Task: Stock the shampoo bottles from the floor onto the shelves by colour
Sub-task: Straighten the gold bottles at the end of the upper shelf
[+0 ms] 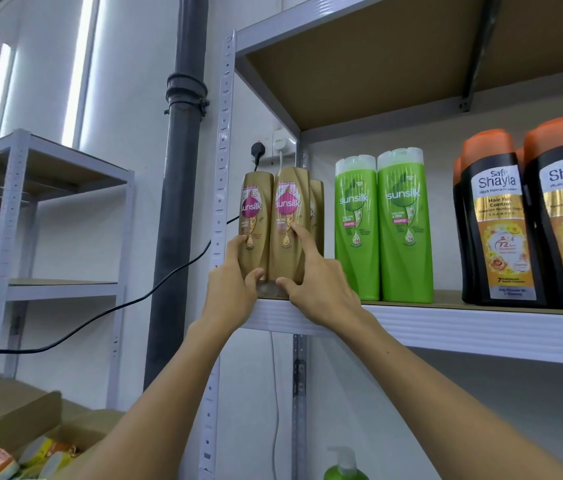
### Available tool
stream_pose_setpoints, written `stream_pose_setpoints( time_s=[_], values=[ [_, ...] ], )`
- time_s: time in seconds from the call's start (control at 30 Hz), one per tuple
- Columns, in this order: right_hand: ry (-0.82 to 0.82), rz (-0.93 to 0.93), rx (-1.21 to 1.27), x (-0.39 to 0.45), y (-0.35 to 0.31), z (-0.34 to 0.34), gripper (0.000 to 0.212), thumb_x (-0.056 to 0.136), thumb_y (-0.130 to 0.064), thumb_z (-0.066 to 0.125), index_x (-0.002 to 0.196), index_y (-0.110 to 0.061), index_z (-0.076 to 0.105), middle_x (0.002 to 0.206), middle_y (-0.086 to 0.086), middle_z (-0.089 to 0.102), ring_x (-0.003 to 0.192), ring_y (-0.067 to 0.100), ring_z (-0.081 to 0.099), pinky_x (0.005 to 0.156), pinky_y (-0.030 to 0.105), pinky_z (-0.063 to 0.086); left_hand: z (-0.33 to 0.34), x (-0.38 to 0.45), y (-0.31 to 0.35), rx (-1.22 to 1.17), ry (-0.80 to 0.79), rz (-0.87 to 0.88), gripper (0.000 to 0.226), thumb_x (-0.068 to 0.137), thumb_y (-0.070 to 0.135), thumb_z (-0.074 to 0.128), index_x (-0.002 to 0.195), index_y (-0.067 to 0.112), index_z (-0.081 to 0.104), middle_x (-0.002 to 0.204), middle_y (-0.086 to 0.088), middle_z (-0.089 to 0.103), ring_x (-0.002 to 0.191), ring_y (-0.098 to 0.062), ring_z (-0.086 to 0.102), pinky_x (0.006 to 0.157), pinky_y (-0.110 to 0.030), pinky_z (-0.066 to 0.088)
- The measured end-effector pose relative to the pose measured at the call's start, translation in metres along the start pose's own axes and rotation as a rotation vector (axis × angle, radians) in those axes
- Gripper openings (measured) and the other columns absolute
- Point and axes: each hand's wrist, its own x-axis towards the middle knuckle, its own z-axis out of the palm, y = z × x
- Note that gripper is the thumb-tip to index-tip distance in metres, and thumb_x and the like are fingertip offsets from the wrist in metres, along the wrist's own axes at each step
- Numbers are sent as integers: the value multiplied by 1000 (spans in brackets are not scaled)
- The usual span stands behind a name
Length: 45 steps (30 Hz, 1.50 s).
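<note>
Two gold bottles (271,223) upright at shelf (446,323) left front edge. Left hand (233,289) wrapped round outer one, right hand (314,285) pinching inner one. Best slid back together, flush beside third gold, apart from green bottles (384,226).

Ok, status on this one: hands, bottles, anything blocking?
Left hand grips one gold bottle, right hand the next. Both at shelf edge. Nothing blocking.
</note>
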Motion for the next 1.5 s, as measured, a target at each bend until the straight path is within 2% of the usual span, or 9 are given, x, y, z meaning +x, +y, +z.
stream_pose_setpoints(
  time_s=[0.4,0.53,0.63,0.77,0.83,0.97,1.1,1.27,1.5],
  values=[
    [-7,-29,-5,0,2,1,92,90,-37,70,153,-52,4,102,11,64,94,32,62,86,45,55,0,-3,0,0,-9,-1,59,98,23,63,148,27,32,132,-9,60,109,-27,64,91,-39,55],
    [-17,-45,-20,-1,4,1,89,91,-39,65,154,-49,3,85,9,62,86,32,63,80,43,56,-2,-11,-1,41,-15,26,53,100,22,60,147,25,35,125,-8,62,95,-19,61,77,-20,50],
    [-7,-83,-46,-2,5,-1,86,93,-36,63,157,-40,8,83,10,63,82,31,61,74,38,51,-6,-20,0,61,-18,10,47,102,21,55,146,23,38,124,-9,63,98,-21,59,83,-30,52],
    [-15,-104,14,-8,9,-6,81,91,-36,65,157,-33,19,97,11,66,84,27,62,76,35,49,-14,-31,8,52,-49,18,43,102,23,55,143,21,42,125,-5,62,101,-15,54,83,-27,46],
    [-22,-119,69,-20,9,-13,76,90,-34,66,155,-28,28,113,10,66,100,26,63,89,34,50,-18,-38,16,32,-69,38,43,102,23,55,144,20,43,127,-2,61,104,-13,55,84,-25,44],
    [18,-166,107,-59,8,-30,63,95,-25,65,151,-14,40,142,5,55,130,20,50,104,23,36,-24,-60,43,-15,-109,68,38,104,20,52,141,19,45,128,2,60,108,-14,58,89,-24,45],
    [121,-171,154,-100,16,-47,58,94,-21,66,148,-14,46,141,3,56,127,16,52,108,41,45,-23,-89,65,-63,-135,109,35,104,17,49,139,17,47,127,1,60,119,-19,56,99,-31,43],
    [161,-91,116,-165,35,-73,55,92,-18,68,144,-14,49,128,6,60,118,20,57,102,44,49,-13,-142,94,-180,-141,99,27,104,16,48,129,13,55,118,-2,62,109,-19,60,94,-34,48],
    [209,77,46,-256,70,-114,57,93,-22,66,146,-18,46,126,6,60,116,16,57,100,44,51,22,-228,131,-339,-253,151,38,97,30,48,132,15,53,121,-2,59,107,-18,60,98,-44,50]
  ],
)
